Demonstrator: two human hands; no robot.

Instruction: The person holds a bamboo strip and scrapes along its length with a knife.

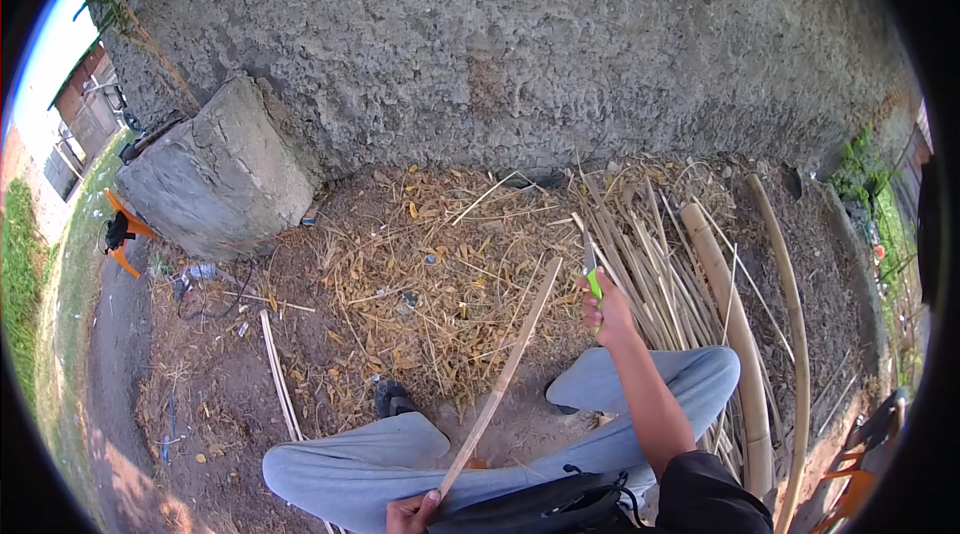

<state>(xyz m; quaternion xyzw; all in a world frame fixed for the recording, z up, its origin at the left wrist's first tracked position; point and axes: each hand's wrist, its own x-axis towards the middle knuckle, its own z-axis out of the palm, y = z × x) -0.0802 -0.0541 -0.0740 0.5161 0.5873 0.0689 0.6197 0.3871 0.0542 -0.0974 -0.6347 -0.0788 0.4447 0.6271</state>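
Observation:
My left hand point(412, 512) is closed around the lower end of a long flat bamboo strip point(506, 376), low in front of my lap. The strip slants up and to the right, its far end free above the ground. In my right hand point(607, 310) is a knife with a green handle point(595, 283), fingers wrapped round it. Its blade point(589, 252) points up and away from me, to the right of the strip's far end and apart from it.
Many split bamboo strips point(650, 269) lie piled at the right. Beside them are a thick bamboo pole point(727, 324) and a thinner pole point(783, 299). A rough wall point(520, 54) rises ahead, with a concrete block point(225, 169) at left. Shavings and dry leaves point(420, 274) cover the ground.

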